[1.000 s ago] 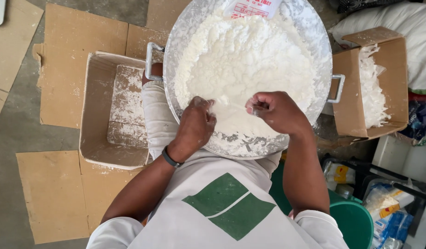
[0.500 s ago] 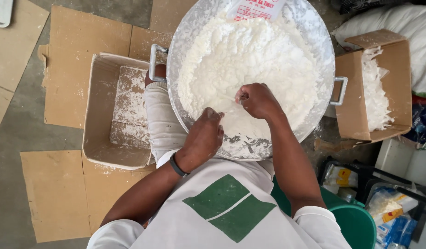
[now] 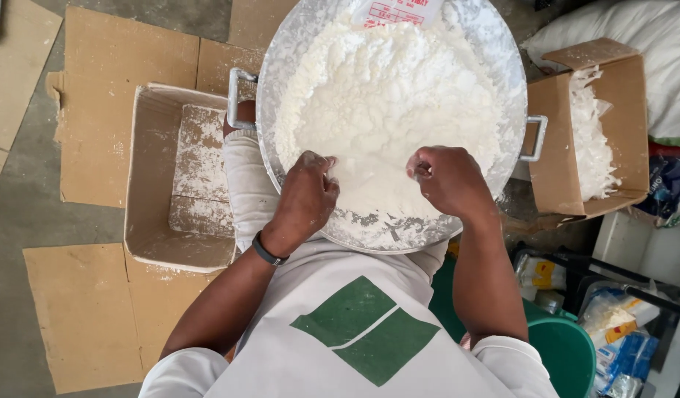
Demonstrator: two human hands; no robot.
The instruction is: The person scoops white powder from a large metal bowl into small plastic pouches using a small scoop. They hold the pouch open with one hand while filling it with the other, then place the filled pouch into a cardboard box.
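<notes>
Cardboard floor | both hands' fingers [image 3: 321,177] curled, gripping white powder [image 3: 384,96] in metal basin [image 3: 281,66]

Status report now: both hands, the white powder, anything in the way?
Left hand and right hand both in the white powder, fingers curled. Powder heaped in the metal basin. Nothing between the hands.

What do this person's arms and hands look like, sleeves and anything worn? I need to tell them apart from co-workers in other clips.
Both arms are bare below short off-white sleeves of a shirt bearing a green diamond-shaped mark split by a pale line. The left hand has a dark band at its wrist. The right hand wears nothing. No gloves; white powder dusts the fingers of both.
</notes>
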